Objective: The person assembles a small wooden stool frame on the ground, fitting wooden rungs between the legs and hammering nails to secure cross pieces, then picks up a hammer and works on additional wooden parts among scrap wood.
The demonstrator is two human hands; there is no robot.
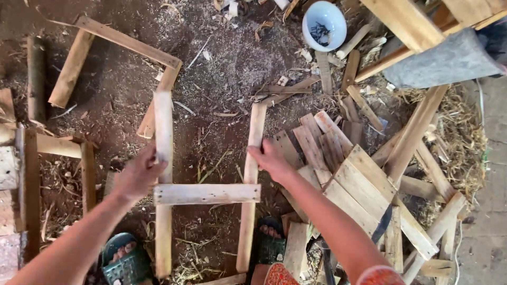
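A wooden frame lies on the dirt floor: two long upright slats joined by a cross slat (207,193). My left hand (138,176) grips the left slat (163,126) about halfway along. My right hand (270,158) grips the right slat (257,126) at a similar height. Both slats run away from me, roughly parallel. My feet in green sandals (124,264) show at the bottom edge.
A pile of short wooden boards (348,174) lies right of the frame. A white bowl (324,24) holding dark nails sits at the top. Another angled wooden frame (127,42) rests at upper left. Sawdust, shavings and straw cover the ground.
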